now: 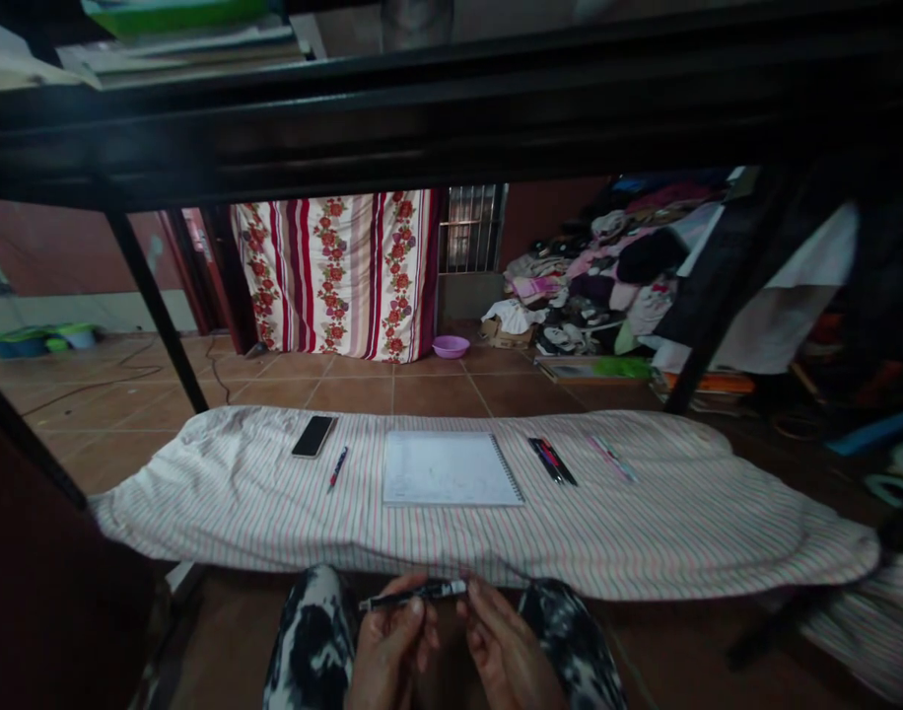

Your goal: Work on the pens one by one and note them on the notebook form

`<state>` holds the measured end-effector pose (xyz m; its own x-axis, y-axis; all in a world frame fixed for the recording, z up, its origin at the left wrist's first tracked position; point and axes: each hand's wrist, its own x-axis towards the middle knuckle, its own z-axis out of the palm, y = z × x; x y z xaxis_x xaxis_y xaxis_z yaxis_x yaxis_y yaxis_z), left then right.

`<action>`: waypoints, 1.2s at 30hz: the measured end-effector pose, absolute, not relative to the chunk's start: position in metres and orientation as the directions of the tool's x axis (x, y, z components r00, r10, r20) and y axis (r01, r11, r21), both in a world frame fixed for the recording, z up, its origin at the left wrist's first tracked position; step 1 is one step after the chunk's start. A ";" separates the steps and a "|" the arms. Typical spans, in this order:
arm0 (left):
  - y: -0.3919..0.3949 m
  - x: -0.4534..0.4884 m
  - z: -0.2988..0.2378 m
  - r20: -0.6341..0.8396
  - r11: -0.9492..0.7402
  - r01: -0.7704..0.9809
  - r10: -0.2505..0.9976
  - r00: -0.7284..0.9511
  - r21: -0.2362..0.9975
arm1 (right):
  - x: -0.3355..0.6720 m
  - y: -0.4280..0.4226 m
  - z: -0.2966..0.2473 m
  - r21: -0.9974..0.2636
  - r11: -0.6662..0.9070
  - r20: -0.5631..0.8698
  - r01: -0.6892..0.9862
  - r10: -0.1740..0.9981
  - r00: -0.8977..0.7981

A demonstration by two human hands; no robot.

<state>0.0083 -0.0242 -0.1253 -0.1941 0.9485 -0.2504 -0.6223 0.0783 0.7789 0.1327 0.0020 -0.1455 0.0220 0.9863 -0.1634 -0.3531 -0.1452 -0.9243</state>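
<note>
A black pen with a silvery tip lies crosswise between my hands, above my lap. My left hand is closed around its middle, with the thumb on top. At the pen's right end, the fingers of my right hand pinch the light-coloured tip area. Just ahead, on a striped cloth, a spiral notebook lies open at a pale page. Several dark pens lie to its right, with thin pastel pens farther right. A red-and-dark pen and a phone lie to its left.
The striped cloth covers a low surface before my knees. A dark table edge crosses overhead, with books on it. Behind are a floral curtain, a pink basin and a clothes heap.
</note>
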 end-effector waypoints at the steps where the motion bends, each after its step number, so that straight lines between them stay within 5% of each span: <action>1: -0.028 0.009 -0.128 -0.261 0.086 -0.620 0.945 -0.197 0.780 | 0.134 -0.002 -0.147 -0.909 -0.192 -0.209 -0.370 0.978 0.007; 5: -0.033 0.013 -0.135 -0.244 0.080 -0.611 0.951 -0.190 0.788 | 0.138 -0.013 -0.138 -0.838 -0.331 -0.356 -0.434 0.934 -0.025; 28: -0.043 0.012 -0.133 -0.242 0.123 -0.492 0.953 -0.185 0.862 | 0.136 -0.021 -0.118 -0.892 -0.358 -0.346 -0.274 0.934 -0.093; 36: -0.045 0.011 -0.133 -0.195 0.104 -0.415 0.963 -0.184 0.904 | 0.124 -0.021 -0.133 -0.781 -0.432 -0.386 -0.450 0.901 -0.196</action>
<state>0.0111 -0.0449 -0.1332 -0.1837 0.9634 -0.1951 -0.4146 0.1040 0.9040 0.1238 -0.0212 -0.1332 -0.1965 0.9015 -0.3857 -0.4498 -0.4324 -0.7815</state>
